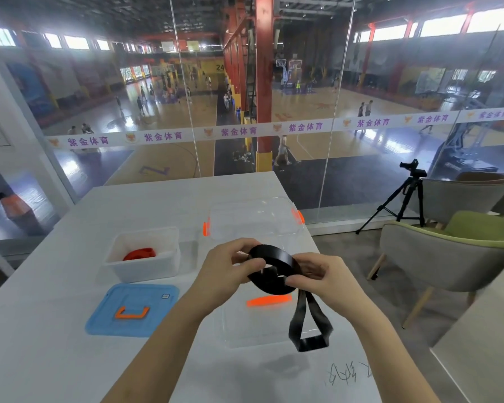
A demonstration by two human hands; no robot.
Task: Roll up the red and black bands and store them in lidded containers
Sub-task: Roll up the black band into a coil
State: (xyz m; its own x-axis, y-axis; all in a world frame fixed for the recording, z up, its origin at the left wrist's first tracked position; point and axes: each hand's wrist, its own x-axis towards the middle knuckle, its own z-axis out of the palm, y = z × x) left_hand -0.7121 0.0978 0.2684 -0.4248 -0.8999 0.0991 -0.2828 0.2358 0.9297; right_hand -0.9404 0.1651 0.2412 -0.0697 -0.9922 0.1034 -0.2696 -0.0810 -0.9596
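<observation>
Both hands hold a black band (274, 258) above the table; part of it is wound into a coil and a loose loop hangs down toward the table. My left hand (230, 267) pinches the coil's left side. My right hand (320, 274) grips its right side. A rolled red band (140, 253) lies inside an open white container (141, 267) at the left. A blue lid (131, 309) with an orange handle lies flat in front of that container. A clear container (253, 324) with an orange clip sits under the hands, and a clear lid (253, 219) with orange clips lies behind it.
The white table (56, 344) has handwriting near its front right edge. A glass wall stands just beyond the table's far edge. To the right are a grey and green chair (448, 251) and a camera tripod (408, 196).
</observation>
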